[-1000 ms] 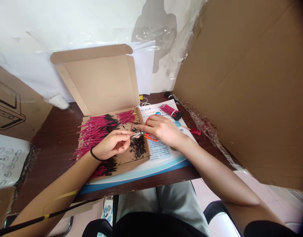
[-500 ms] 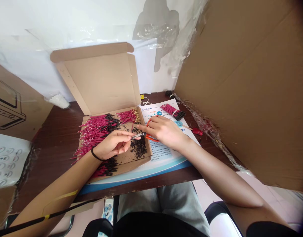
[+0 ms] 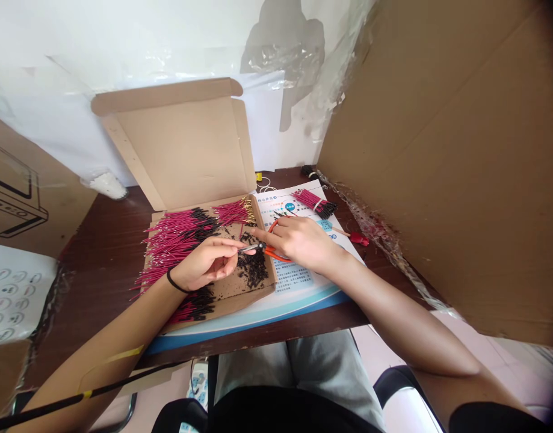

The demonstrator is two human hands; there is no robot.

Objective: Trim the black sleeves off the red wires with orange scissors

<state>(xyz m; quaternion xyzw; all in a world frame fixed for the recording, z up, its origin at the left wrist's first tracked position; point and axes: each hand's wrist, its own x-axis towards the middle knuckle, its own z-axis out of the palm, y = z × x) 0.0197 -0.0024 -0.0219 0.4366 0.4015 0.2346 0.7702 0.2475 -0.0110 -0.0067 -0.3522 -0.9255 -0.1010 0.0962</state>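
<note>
My right hand (image 3: 305, 243) grips orange-handled scissors (image 3: 276, 254), its index finger stretched along them towards the left. Their blades point at the fingertips of my left hand (image 3: 208, 264), which wears a black band at the wrist. Thumb and index finger of that hand are pinched on a thin wire, mostly hidden, right by the blades. Both hands are above an open cardboard box (image 3: 222, 293). Inside it lie piles of dark red wires (image 3: 168, 243) with black ends, a smaller bunch with brass-coloured tips (image 3: 233, 212), and many black scraps (image 3: 254, 270).
The box's raised lid (image 3: 190, 150) leans at the back. A printed sheet (image 3: 298, 282) lies under the box's right side, with a banded wire bundle (image 3: 315, 203) on it. A red-headed item (image 3: 358, 239) lies right. Large cardboard (image 3: 438, 150) walls the right side.
My right hand has dropped very slightly with the scissors, and the blades look darker and narrower at the left fingertips. My left hand stays almost in place.
</note>
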